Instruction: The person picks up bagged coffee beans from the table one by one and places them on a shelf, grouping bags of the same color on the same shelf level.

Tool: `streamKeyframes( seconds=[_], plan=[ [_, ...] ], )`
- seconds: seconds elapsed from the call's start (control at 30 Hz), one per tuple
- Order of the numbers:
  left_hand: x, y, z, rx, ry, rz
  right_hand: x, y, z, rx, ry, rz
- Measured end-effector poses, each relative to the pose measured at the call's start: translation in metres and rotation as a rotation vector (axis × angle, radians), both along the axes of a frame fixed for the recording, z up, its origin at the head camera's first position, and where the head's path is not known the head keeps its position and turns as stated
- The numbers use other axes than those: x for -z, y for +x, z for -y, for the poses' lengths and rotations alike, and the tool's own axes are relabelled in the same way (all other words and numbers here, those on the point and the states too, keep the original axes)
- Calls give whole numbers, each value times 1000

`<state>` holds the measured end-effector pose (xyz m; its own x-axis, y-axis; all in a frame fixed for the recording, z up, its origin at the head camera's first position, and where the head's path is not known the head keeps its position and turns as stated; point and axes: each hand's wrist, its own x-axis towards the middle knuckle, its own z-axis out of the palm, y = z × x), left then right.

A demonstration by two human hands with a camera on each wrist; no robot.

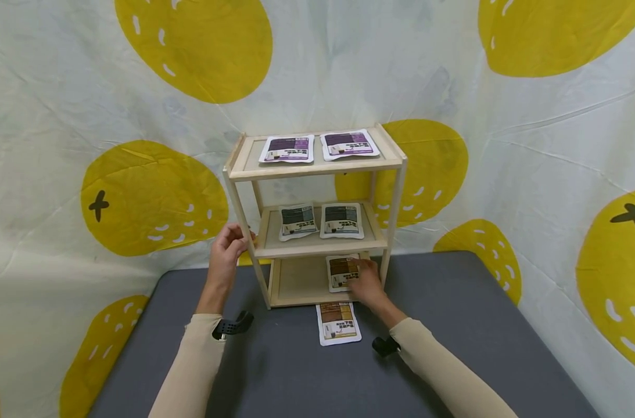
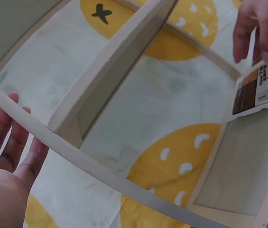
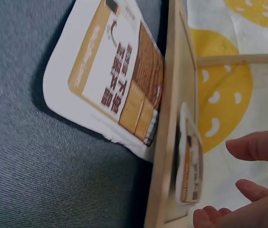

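Note:
A small three-tier wooden shelf rack (image 1: 313, 252) stands upright against the patterned cloth. At its left front post, my left hand (image 1: 228, 247) holds the wood, its fingers (image 2: 15, 142) reaching behind the post. My right hand (image 1: 366, 283) is inside the bottom tier, over the right side of a brown-and-white pouch (image 1: 340, 274) lying there. Its fingers are spread with nothing between them, and the right wrist view shows a gap between hand and pouch. A second brown-and-white pouch (image 1: 338, 323) lies on the table in front of the rack, its far end by the bottom rail.
Two purple-labelled pouches (image 1: 288, 149) lie side by side on the top tier. Two dark-green-labelled pouches (image 1: 342, 220) occupy the middle tier. The dark grey table (image 1: 453, 325) extends to both sides. Behind hangs a white cloth (image 1: 317, 64) with yellow fruit shapes.

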<state>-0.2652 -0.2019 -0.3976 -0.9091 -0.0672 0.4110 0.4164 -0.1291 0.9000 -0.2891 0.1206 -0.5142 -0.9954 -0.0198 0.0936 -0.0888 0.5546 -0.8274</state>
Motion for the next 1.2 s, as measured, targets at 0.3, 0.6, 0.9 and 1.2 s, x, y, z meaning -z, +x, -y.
streamKeyframes(
  seconds=[0.3, 0.6, 0.9, 1.2],
  plan=[
    [-2, 1, 0, -14, -28, 5, -8, 16, 0, -61, -72, -73],
    [2, -1, -1, -43, -24, -2, -1, 33, -1, -86, -175, -109],
    [3, 1, -1, -51, -43, -12, 21, 46, 2, -266, -255, -6],
    [3, 2, 0, -43, -50, -13, 36, 52, -3, -353, -231, 63]
  ],
)
